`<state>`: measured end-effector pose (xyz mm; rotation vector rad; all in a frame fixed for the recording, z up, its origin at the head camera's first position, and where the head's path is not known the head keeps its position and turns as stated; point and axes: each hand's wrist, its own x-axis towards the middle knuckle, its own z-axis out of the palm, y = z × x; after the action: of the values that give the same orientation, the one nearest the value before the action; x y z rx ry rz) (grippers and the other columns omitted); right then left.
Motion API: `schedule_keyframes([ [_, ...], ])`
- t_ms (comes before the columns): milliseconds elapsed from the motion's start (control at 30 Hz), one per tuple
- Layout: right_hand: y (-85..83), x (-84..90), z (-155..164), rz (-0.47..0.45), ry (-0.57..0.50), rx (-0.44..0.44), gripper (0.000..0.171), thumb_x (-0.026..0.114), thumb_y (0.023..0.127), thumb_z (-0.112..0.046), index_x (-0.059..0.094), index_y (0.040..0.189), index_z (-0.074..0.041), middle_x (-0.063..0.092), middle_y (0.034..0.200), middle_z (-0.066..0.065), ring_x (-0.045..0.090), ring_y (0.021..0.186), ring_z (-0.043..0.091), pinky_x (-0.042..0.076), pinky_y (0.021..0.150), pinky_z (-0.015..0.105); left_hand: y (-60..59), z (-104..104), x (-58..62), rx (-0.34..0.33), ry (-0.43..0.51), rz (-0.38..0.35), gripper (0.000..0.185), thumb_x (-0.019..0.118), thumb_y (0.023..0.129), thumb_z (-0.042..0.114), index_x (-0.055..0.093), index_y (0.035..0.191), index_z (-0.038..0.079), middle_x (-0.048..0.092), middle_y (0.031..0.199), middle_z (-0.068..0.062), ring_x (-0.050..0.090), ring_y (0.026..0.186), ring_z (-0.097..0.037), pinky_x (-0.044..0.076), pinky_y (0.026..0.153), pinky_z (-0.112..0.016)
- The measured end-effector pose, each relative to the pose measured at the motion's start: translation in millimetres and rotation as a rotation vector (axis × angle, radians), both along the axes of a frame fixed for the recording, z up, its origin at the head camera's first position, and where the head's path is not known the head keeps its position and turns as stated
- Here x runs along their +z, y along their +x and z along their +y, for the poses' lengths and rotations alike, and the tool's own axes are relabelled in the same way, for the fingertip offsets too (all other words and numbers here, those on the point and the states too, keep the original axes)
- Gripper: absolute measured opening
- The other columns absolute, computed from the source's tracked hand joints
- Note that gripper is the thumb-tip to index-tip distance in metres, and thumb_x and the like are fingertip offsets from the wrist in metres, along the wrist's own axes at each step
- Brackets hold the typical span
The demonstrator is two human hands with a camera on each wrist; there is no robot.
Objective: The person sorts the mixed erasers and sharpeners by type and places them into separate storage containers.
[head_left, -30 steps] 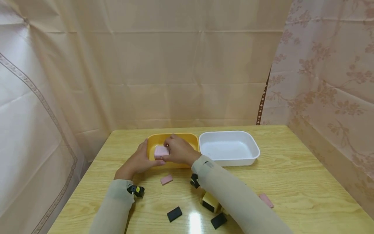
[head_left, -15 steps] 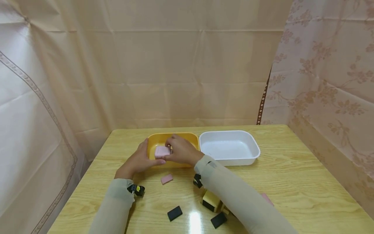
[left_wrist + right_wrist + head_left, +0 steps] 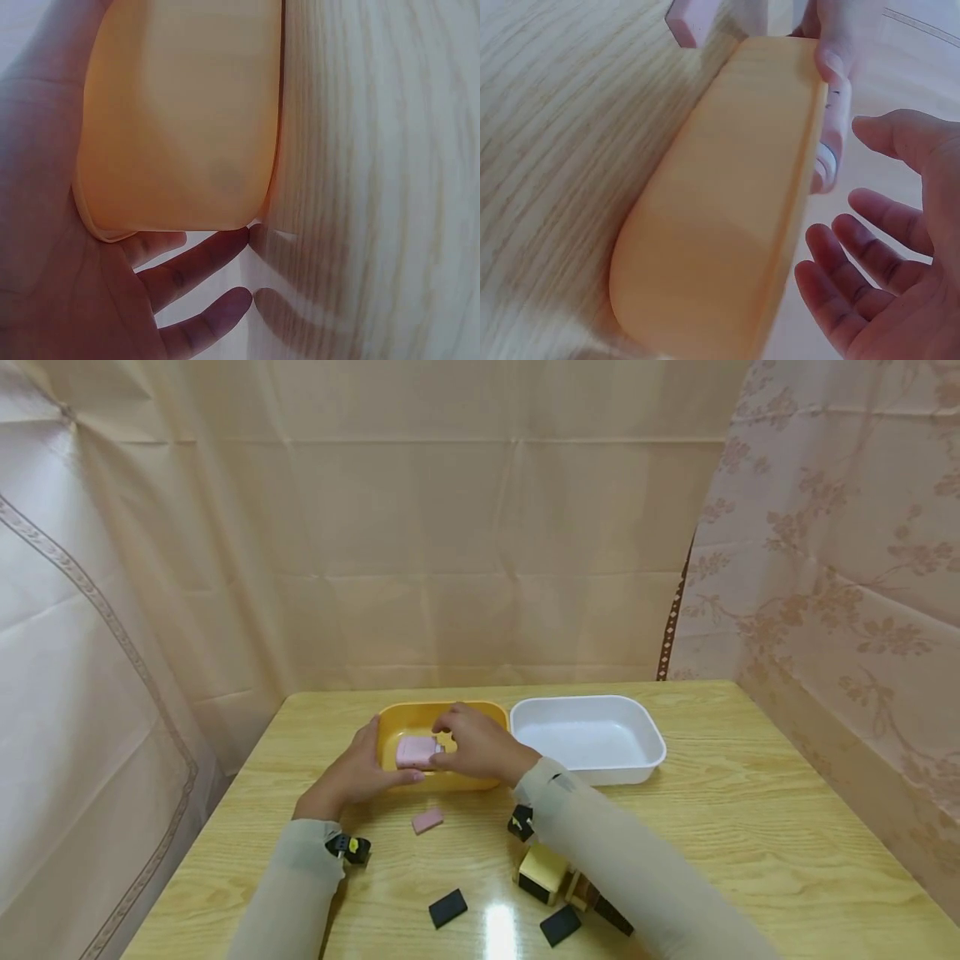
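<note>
An orange tray [image 3: 480, 717] stands on the wooden table [image 3: 750, 827], with a pink block [image 3: 415, 750] lying inside it near the front left. My left hand [image 3: 358, 770] grips the tray's left front corner, palm against its wall [image 3: 180, 127] and thumb [image 3: 832, 97] over the rim. Just right of the pink block, my right hand [image 3: 472, 745] hovers over the tray. Its fingers [image 3: 855, 255] are spread and hold nothing. The tray's outer wall [image 3: 727, 225] fills the right wrist view.
A white tray [image 3: 587, 739] touches the orange one on its right. On the table in front lie a second pink block [image 3: 428, 820], two black blocks [image 3: 447, 908] [image 3: 560, 925] and a yellow block [image 3: 542, 872]. Curtains close off the back and sides.
My right hand has let go of the pink block and drawn slightly right; the block now lies in the orange tray. The left hand has stayed on the tray.
</note>
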<state>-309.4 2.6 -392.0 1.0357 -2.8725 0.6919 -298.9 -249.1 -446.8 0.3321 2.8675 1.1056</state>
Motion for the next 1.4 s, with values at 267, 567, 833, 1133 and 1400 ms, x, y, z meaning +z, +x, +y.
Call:
schedule_keyframes([
  [267, 5.1, 7.7, 17, 0.008, -0.007, 0.029, 0.046, 0.075, 0.093, -0.037, 0.069, 0.128, -0.007, 0.064, 0.127, 0.01, 0.064, 0.11, 0.022, 0.054, 0.096, 0.039, -2.1, 0, -1.6, -0.003, 0.005, -0.01, 0.124, 0.088, 0.07, 0.063, 0.017, 0.162, 0.021, 0.039, 0.149, -0.011, 0.05, 0.127, -0.032, 0.041, 0.111, -0.061],
  [567, 20.4, 23.8, 38, 0.005, 0.006, 0.034, 0.041, 0.071, 0.097, -0.038, 0.069, 0.129, -0.012, 0.064, 0.128, 0.003, 0.062, 0.115, 0.019, 0.053, 0.098, 0.04, -1.7, 0, -1.6, -0.008, -0.005, -0.009, 0.127, 0.087, 0.068, 0.068, 0.017, 0.162, 0.02, 0.038, 0.151, -0.012, 0.049, 0.131, -0.033, 0.039, 0.112, -0.063],
  [833, 34.5, 31.0, 48, -0.038, -0.054, 0.043, 0.037, 0.072, 0.097, -0.037, 0.07, 0.126, -0.015, 0.064, 0.125, 0.001, 0.061, 0.11, 0.018, 0.052, 0.097, 0.038, -1.9, 0, -1.2, -0.014, -0.005, -0.011, 0.126, 0.087, 0.07, 0.067, 0.015, 0.163, 0.02, 0.037, 0.152, -0.013, 0.048, 0.132, -0.033, 0.039, 0.111, -0.064],
  [1133, 51.9, 33.7, 60, -0.079, -0.114, 0.071, 0.036, 0.074, 0.096, -0.034, 0.07, 0.125, -0.014, 0.065, 0.125, 0.004, 0.06, 0.112, 0.02, 0.051, 0.099, 0.042, -5.7, -4, -7.9, -0.044, 0.028, 0.033, 0.118, 0.09, 0.07, 0.06, 0.023, 0.158, 0.019, 0.042, 0.145, -0.012, 0.048, 0.128, -0.031, 0.039, 0.111, -0.061],
  [1400, 64.3, 28.9, 83, -0.051, -0.145, 0.048, 0.035, 0.075, 0.095, -0.037, 0.07, 0.122, -0.016, 0.066, 0.116, -0.003, 0.061, 0.107, 0.018, 0.052, 0.092, 0.038, -5.3, -4, -5.4, -0.076, 0.048, 0.065, 0.116, 0.09, 0.069, 0.062, 0.028, 0.156, 0.017, 0.045, 0.141, -0.01, 0.047, 0.127, -0.03, 0.038, 0.112, -0.058],
])
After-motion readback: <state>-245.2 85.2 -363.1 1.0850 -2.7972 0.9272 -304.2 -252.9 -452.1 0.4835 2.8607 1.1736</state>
